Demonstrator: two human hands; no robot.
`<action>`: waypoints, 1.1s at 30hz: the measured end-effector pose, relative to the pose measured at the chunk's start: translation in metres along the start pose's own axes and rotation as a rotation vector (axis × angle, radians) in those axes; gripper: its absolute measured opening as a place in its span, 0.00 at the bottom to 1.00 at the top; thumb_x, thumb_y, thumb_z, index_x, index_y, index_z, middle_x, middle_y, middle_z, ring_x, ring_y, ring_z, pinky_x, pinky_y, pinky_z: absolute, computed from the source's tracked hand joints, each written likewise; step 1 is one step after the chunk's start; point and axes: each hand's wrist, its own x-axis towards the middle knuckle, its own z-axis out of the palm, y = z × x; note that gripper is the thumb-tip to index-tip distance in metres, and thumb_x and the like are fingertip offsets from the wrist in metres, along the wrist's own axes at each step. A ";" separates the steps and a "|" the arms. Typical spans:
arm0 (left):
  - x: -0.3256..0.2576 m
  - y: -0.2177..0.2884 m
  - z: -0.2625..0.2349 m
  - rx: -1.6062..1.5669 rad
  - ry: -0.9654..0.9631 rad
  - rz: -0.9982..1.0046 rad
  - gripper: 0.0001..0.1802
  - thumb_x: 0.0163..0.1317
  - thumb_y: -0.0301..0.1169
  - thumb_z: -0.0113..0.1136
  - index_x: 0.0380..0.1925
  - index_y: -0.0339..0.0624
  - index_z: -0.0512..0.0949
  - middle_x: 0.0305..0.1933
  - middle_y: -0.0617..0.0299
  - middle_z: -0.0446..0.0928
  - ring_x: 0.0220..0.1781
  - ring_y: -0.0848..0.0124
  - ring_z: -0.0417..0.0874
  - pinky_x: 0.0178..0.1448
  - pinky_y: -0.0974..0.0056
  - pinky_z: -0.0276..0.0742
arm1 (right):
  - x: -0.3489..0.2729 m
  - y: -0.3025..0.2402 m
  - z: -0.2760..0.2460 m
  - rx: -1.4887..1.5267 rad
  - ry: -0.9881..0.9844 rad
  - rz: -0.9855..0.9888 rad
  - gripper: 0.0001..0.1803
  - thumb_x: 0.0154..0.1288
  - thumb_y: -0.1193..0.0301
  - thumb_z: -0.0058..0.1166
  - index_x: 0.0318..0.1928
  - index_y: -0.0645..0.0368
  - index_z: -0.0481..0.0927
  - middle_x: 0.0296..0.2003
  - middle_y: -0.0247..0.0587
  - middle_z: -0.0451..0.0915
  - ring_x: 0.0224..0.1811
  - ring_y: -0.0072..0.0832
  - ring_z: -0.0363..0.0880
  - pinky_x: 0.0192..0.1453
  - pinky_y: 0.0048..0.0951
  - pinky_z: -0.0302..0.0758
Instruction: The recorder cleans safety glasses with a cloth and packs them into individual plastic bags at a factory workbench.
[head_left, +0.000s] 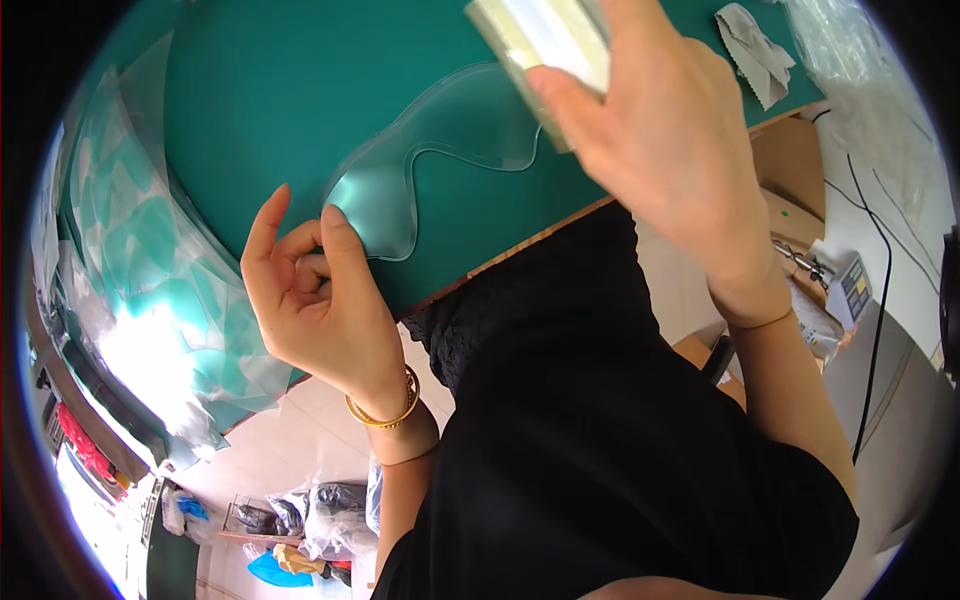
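A clear goggle-shaped plastic lens (385,165) lies on the green tabletop (260,80), its curved nose notch facing me. My left hand (325,290) is at the lens's left end, the thumb tip against its edge. The index finger is raised and the other fingers curl in, so the lens edge appears pinched between thumb and bent fingers. In my right hand (665,130) is a cream-coloured block with a white face (555,35), held over the lens's right end, which it partly covers. My right fingertips are cut off by the top edge.
Several clear lenses and film sheets (140,230) pile up at the table's left. A grey cloth (755,55) lies at the far right, beside crumpled clear plastic (850,60). Black cables (880,300) hang near a small grey keypad device (850,290). Bagged goods (335,515) sit low behind my left arm.
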 end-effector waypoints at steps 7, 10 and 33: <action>-0.002 -0.001 -0.004 0.019 -0.018 0.008 0.19 0.62 0.19 0.64 0.53 0.32 0.76 0.30 0.62 0.80 0.20 0.87 0.67 0.26 0.80 0.59 | -0.013 0.019 -0.007 0.388 0.159 -0.093 0.21 0.66 0.68 0.57 0.48 0.66 0.62 0.32 0.68 0.77 0.37 0.65 0.78 0.37 0.51 0.72; -0.002 -0.003 -0.004 0.046 -0.011 0.010 0.18 0.62 0.19 0.63 0.52 0.32 0.77 0.29 0.63 0.80 0.20 0.87 0.67 0.26 0.79 0.58 | -0.008 0.020 0.004 0.337 -0.111 0.023 0.20 0.67 0.68 0.55 0.48 0.68 0.61 0.29 0.69 0.76 0.33 0.65 0.78 0.33 0.51 0.72; -0.004 0.034 -0.004 -0.247 0.009 -0.019 0.24 0.61 0.18 0.64 0.57 0.28 0.69 0.31 0.57 0.82 0.19 0.83 0.70 0.23 0.78 0.62 | 0.008 0.018 0.038 0.333 -0.003 -0.170 0.19 0.61 0.71 0.57 0.43 0.71 0.65 0.23 0.67 0.77 0.26 0.60 0.79 0.30 0.50 0.77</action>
